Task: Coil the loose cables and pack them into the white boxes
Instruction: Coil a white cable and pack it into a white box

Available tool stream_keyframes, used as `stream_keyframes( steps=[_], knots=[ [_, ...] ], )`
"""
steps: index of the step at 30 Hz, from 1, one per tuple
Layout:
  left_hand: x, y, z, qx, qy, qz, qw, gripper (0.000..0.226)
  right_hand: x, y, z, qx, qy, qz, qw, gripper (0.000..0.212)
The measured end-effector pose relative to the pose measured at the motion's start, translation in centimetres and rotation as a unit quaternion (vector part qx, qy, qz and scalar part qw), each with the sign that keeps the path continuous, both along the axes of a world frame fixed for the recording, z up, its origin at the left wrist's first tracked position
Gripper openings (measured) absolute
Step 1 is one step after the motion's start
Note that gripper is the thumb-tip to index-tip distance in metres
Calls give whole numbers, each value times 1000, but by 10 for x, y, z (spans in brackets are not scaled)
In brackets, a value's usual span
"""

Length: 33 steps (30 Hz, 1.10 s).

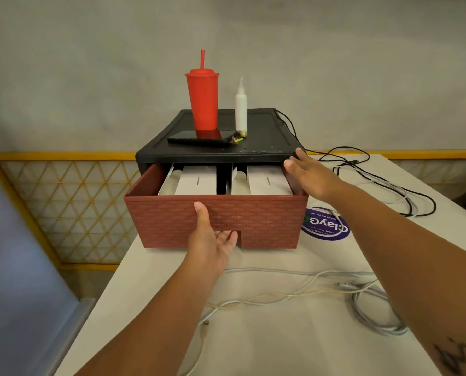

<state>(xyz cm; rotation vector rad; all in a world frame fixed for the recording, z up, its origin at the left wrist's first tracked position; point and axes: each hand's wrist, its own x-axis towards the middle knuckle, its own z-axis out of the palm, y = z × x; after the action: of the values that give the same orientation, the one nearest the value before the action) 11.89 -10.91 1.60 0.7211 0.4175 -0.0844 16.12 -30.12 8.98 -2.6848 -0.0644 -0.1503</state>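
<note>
One table (280,335) carries everything. At its far end stands a black unit (259,142), its brick-patterned drawer (267,223) pulled out toward the near side. Two white boxes (196,183) lie side by side in the drawer, left and right of a dark divider (223,177). On the unit's top stand a red cup (202,101) and a bottle (241,107), with a phone (199,138) lying flat.

The cables (267,295) lie loose on the table. Pale ones trail across the near side and bunch up at the near right, and a black cable (422,196) sprawls at the far right, beside the unit.

The left hand (210,240) grips the drawer front, fingers curled into its bottom notch and thumb flat on the face. The right hand (310,175) rests with straight fingers on the unit's right front corner, holding nothing.

No cable is in either hand; the pale ones lie nearer than both hands, under the forearms. They are probably light, limp and a little springy, likely to uncoil if let go. I would take one near its end and wind from there.
</note>
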Motion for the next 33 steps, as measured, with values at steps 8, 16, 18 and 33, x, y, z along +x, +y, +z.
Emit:
stream_keyframes(
  steps=[8, 16, 18, 33],
  knots=[
    [-53, 3, 1, -14, 3, 28, 999, 59, -14, 12, 15, -5, 51, -17, 999, 47],
    [-92, 19, -2, 24, 35, 2, 999, 55, -9, 15, 10, 19, 52, -35, 998, 47],
    [-98, 24, 0, 115, 70, -46, 990, 51, -16, 20, 8, 3, 48, -40, 998, 56],
    [-68, 25, 87, 662, -235, -162, 693, 16, -92, 23, -25, 371, 56, -106, 921, 52]
  ],
)
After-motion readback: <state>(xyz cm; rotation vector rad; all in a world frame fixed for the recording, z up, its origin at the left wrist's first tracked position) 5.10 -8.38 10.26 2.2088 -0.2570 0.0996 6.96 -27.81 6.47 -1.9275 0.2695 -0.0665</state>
